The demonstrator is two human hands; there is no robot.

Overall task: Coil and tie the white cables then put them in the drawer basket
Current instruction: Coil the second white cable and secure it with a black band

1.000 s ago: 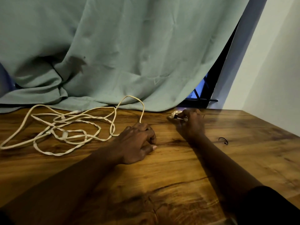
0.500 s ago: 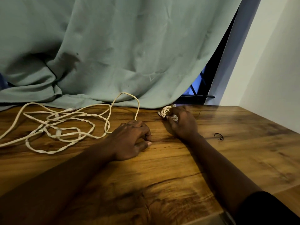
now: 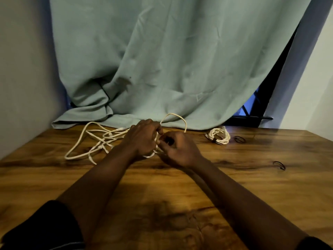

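Note:
A loose white cable [image 3: 93, 141] lies tangled on the wooden table [image 3: 234, 186], left of centre, with one loop arching up against the curtain. My left hand [image 3: 142, 138] and my right hand [image 3: 178, 150] meet at the table's middle, both closed on a strand of this cable between them. A second white cable [image 3: 219, 136], coiled into a small bundle with a dark tie around it, rests alone to the right near the back edge. No drawer basket is in view.
Two small black ties lie on the table: one [image 3: 239, 139] beside the coiled bundle, another [image 3: 279, 165] further right. A green curtain [image 3: 162, 69] hangs behind and drapes onto the table's back edge. Walls close in left and right.
My right hand let go of the coiled bundle, which now lies at the back right, and moved left to join my left hand on the loose cable. The view shifted left.

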